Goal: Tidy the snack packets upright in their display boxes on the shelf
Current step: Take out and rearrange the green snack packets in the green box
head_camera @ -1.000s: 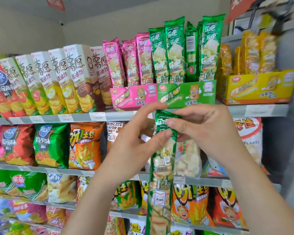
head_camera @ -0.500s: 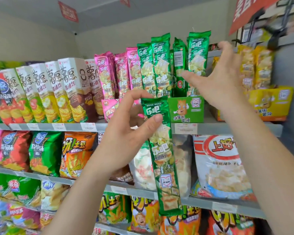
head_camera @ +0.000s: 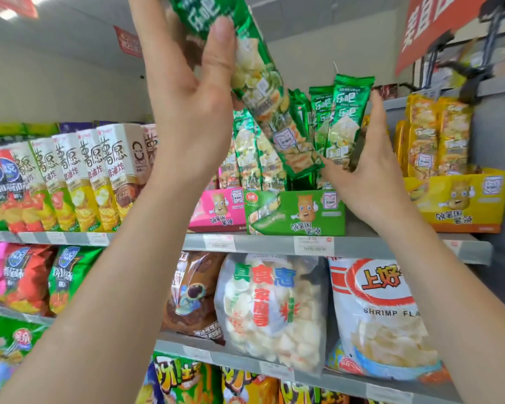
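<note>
Above shelf (head_camera: 263,243), slanted glossy green packet (head_camera: 260,80)

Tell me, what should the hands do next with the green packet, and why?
Probably lower the packet into the green box. The left hand holds it tilted, with its lower end just above a gap in the box, while the right hand presses the standing packets aside.

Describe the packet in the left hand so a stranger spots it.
Upper shelf, green display box between the pink box and yellow box. Above it the left hand grips a long green packet. Unlike the upright packets in the box, it slants.
</note>
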A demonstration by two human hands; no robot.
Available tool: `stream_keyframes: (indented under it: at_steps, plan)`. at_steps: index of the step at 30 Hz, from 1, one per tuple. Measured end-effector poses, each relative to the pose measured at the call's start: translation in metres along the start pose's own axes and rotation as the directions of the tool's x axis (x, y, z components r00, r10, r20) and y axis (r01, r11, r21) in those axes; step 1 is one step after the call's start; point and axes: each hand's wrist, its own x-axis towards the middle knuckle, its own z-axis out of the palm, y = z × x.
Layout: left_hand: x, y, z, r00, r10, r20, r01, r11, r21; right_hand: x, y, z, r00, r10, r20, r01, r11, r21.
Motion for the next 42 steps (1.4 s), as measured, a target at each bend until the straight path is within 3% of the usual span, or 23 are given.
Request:
stream_keyframes:
  at_steps: [5,11,14,20,23,27,32,37,40,42]
  plan:
    - [0.011,-0.007,0.010,0.994,0.078,0.071,-0.081,0.996,0.038,0.002,0.000,-0.010,0.992,0.040,0.122,-0.045,0.998,0.037]
    - [0.017,-0.020,0.020,0.980,0.100,0.170,-0.116,0.989,0.088,0.008,-0.017,-0.016,0.998,-0.056,-0.026,0.057,0.998,0.036]
    - [0.017,-0.028,0.021,0.958,0.039,0.285,-0.067,0.994,0.090,0.015,-0.019,-0.016,0.990,-0.114,-0.083,0.115,0.993,0.016]
    - [0.015,-0.040,0.019,0.874,-0.153,0.460,0.124,0.988,0.094,0.045,-0.021,-0.021,0.990,-0.139,-0.013,0.138,0.988,-0.066]
    - [0.015,-0.041,0.021,0.882,-0.161,0.442,0.135,0.987,0.091,0.052,-0.021,-0.019,0.979,-0.199,0.041,0.203,0.963,-0.176]
    - [0.028,-0.035,0.022,0.955,-0.058,0.290,0.065,0.998,-0.015,0.046,-0.017,-0.017,0.978,-0.195,0.072,0.206,0.953,-0.224]
    - [0.033,-0.027,0.031,0.950,0.023,0.311,-0.007,0.999,-0.054,0.040,-0.034,-0.016,0.950,-0.289,-0.119,0.298,0.953,0.061]
    - [0.027,-0.034,0.035,0.911,-0.150,0.385,0.120,0.988,0.101,0.042,-0.040,-0.014,0.977,-0.204,0.069,0.199,0.977,0.073]
    - [0.023,-0.040,0.034,0.851,-0.269,0.450,0.190,0.958,0.214,0.040,-0.034,-0.012,0.982,-0.170,0.083,0.163,0.983,0.086]
    - [0.023,-0.041,0.033,0.843,-0.252,0.475,0.150,0.959,0.242,0.041,-0.032,-0.012,0.983,-0.164,0.087,0.153,0.981,0.123]
